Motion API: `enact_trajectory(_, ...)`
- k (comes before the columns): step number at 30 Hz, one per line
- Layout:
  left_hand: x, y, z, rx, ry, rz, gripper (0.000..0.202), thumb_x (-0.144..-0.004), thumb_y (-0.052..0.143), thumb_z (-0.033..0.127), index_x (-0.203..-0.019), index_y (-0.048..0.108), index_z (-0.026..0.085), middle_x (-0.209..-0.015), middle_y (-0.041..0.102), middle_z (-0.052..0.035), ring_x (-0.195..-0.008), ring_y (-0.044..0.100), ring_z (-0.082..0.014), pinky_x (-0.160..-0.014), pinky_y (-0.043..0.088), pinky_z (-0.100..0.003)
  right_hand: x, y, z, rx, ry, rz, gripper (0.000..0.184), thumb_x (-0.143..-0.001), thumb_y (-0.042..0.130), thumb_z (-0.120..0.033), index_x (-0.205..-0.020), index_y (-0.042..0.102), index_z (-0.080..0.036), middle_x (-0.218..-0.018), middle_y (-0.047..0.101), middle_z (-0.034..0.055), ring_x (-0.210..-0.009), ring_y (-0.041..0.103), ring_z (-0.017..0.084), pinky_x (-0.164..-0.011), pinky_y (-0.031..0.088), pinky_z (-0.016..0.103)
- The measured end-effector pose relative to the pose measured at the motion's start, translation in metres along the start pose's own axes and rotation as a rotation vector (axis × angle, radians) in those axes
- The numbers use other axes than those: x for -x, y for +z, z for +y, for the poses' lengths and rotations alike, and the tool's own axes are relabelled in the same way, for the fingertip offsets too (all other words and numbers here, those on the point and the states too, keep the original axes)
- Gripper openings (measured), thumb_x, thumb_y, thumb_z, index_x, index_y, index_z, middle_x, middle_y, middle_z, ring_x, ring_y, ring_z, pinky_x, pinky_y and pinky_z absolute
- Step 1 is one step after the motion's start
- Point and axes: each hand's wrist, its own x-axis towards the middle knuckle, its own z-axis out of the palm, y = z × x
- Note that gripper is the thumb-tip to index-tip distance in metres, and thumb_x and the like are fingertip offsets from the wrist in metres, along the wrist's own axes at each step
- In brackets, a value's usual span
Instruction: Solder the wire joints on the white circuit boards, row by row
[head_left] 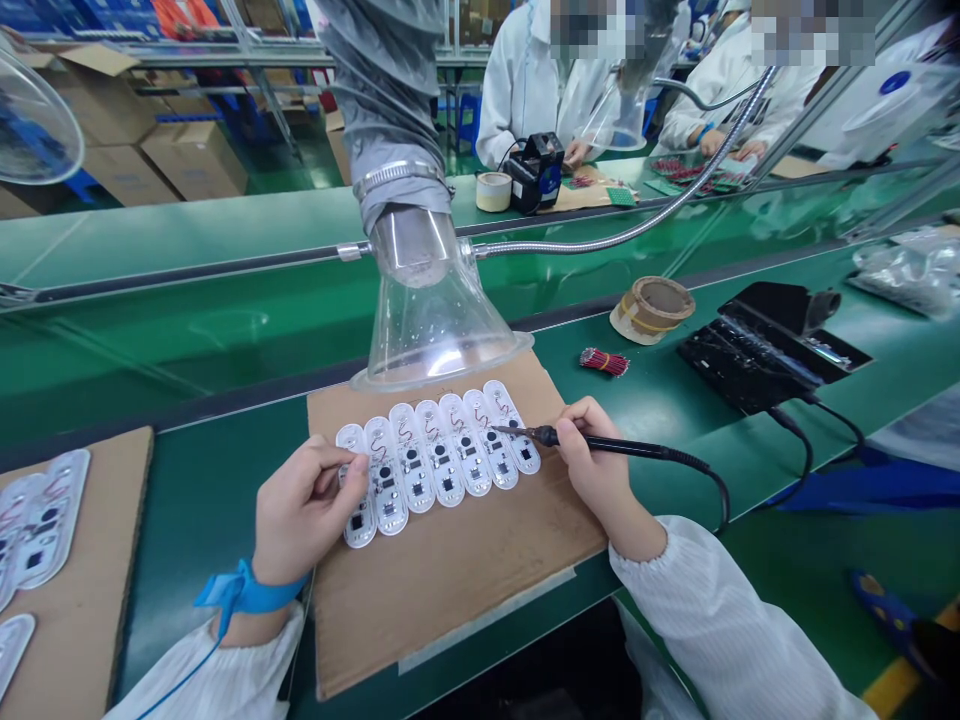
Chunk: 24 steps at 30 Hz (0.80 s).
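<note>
A row of several white oval circuit boards [439, 462] with red wires lies on a brown cardboard sheet [450, 570]. My right hand [596, 465] is closed round a black soldering iron [600, 445], its tip touching a board near the row's right end. My left hand [304, 515], a blue strap on its wrist, pinches something thin I cannot make out against the leftmost board. A clear fume-extractor funnel [439, 325] hangs just behind the boards.
A bundle of red wires [604, 361], a tape roll [654, 308] and a black soldering station [765, 345] lie to the right. More boards on cardboard [45, 520] sit at the left. Two people in white coats work across the green conveyor [187, 310].
</note>
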Motion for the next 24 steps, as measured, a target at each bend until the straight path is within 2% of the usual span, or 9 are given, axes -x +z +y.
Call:
enact_trajectory(4,0.0016,0.0012,0.0003,-0.026,0.006,-0.029,0.015,-0.101,0.073,0.012,-0.092,0.068,0.022,-0.066,0.042,0.0087,-0.055,0.043,-0.0099,-0.053,0.035,-0.026,-0.001,-0.0002,-0.0028,0.051,-0.029,-0.003,0.031,-0.106,0.065,-0.045,-0.083,0.055,-0.026,-0.066,0.055,-0.004,-0.055,0.046,0.014,-0.054,0.037,0.028)
enact_trajectory(8,0.0023,0.0023,0.0022,-0.039,0.024,-0.045,0.013,-0.101,0.073,0.015,-0.091,0.07,0.022,-0.065,0.045,0.0081,-0.053,0.045,-0.0103,-0.051,0.035,-0.026,-0.001,-0.0004,-0.0036,0.05,-0.032,-0.008,0.033,-0.106,0.065,-0.049,-0.084,0.055,-0.026,-0.067,0.056,-0.0032,-0.055,0.048,0.015,-0.054,0.038,0.029)
enact_trajectory(15,0.0009,-0.0001,0.0001,-0.009,0.024,0.01,0.015,-0.1,0.074,0.011,-0.093,0.067,0.022,-0.066,0.04,0.0093,-0.055,0.042,-0.0099,-0.053,0.034,-0.025,0.0014,-0.0009,0.0029,-0.075,0.016,0.043,0.04,-0.108,0.064,-0.058,-0.085,0.051,-0.027,-0.067,0.051,-0.0038,-0.056,0.045,0.016,-0.053,0.037,0.029)
enact_trajectory(24,-0.0022,-0.0029,0.0007,-0.031,0.028,-0.014,0.016,-0.1,0.073,0.011,-0.091,0.067,0.023,-0.065,0.04,0.0092,-0.054,0.041,-0.0101,-0.052,0.033,-0.025,0.0002,0.0001,-0.0041,0.019,-0.007,-0.032,0.035,-0.106,0.066,-0.053,-0.085,0.056,-0.026,-0.066,0.056,-0.003,-0.055,0.047,0.015,-0.054,0.039,0.029)
